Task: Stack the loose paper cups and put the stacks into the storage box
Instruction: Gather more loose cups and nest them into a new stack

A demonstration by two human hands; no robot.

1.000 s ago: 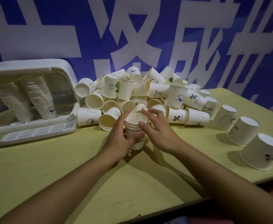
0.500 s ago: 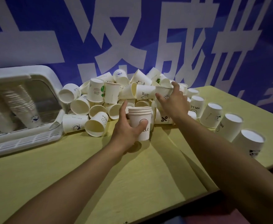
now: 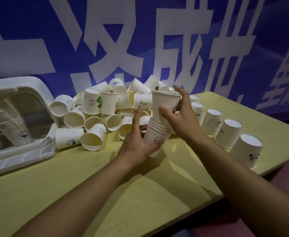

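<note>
My left hand [image 3: 137,142] grips a short stack of white paper cups [image 3: 155,135] just above the yellow table [image 3: 106,185]. My right hand [image 3: 179,115] holds one more cup [image 3: 165,104], its bottom partly slid into the top of that stack. Behind the hands lies a heap of loose paper cups [image 3: 104,108], many on their sides. At the far left stands the white storage box [image 3: 37,89] with its door open; tall cup stacks [image 3: 12,124] stand inside it.
A row of upside-down cups [image 3: 229,132] runs along the right side of the table toward its front right corner [image 3: 246,151]. A blue wall banner with large white characters rises right behind the heap. The table's front edge drops off at lower right.
My right hand reached into the heap, took a cup and brought it back over the stack. My left hand lifted the stack slightly. The camera shifted right.
</note>
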